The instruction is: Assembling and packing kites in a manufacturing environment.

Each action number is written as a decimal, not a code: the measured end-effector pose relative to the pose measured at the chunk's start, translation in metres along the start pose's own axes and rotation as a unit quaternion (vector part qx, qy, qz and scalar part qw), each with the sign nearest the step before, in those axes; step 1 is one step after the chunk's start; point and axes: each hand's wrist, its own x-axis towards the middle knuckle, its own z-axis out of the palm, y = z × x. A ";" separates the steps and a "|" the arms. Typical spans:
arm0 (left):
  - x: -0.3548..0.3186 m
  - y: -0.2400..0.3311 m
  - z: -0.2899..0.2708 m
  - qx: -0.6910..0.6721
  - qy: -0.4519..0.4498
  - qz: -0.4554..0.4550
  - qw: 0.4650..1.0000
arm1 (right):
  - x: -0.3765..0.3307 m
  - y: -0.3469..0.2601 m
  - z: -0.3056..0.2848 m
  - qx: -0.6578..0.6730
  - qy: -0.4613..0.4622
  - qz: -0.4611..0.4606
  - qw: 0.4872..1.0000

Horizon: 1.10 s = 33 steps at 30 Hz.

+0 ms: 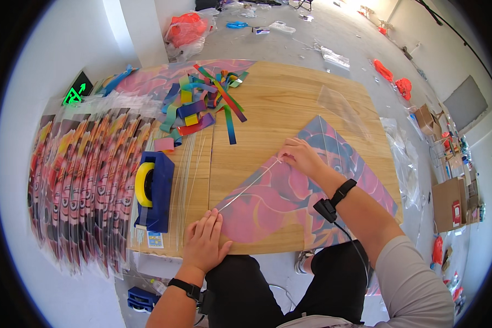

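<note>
A triangular kite sail [268, 210], pink and purple with a printed figure, lies flat on the wooden table before me. A thin white rod [245, 189] runs along its upper left edge. My left hand [203, 240] rests flat at the sail's left corner, fingers stretched out, fingertips at the rod's lower end. My right hand [299, 156] is closed in a pinch at the rod's upper end, on the same edge. What exactly lies between those fingertips is partly hidden. The right forearm passes over the sail's middle.
Left of the sail stands a blue tape dispenser [161, 191] with a yellow roll, beside several thin rods [188, 180]. Colourful ribbon strips [194, 106] are heaped behind. Many packaged printed kites [87, 191] hang along the left side. Clear plastic [344, 112] lies at the far right of the table.
</note>
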 end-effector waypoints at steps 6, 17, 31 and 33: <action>-0.001 0.000 -0.001 -0.004 -0.008 -0.003 1.000 | 0.001 -0.002 -0.002 -0.045 0.017 -0.035 0.998; 0.003 0.001 -0.002 0.003 -0.002 -0.003 1.000 | 0.003 0.017 -0.013 -0.150 -0.008 -0.115 0.982; 0.002 0.000 -0.001 -0.004 -0.003 -0.002 1.000 | 0.002 0.055 -0.037 -0.165 -0.006 -0.068 0.984; 0.001 0.000 -0.001 -0.005 -0.003 -0.003 1.000 | 0.002 0.057 -0.038 -0.171 -0.006 -0.065 0.983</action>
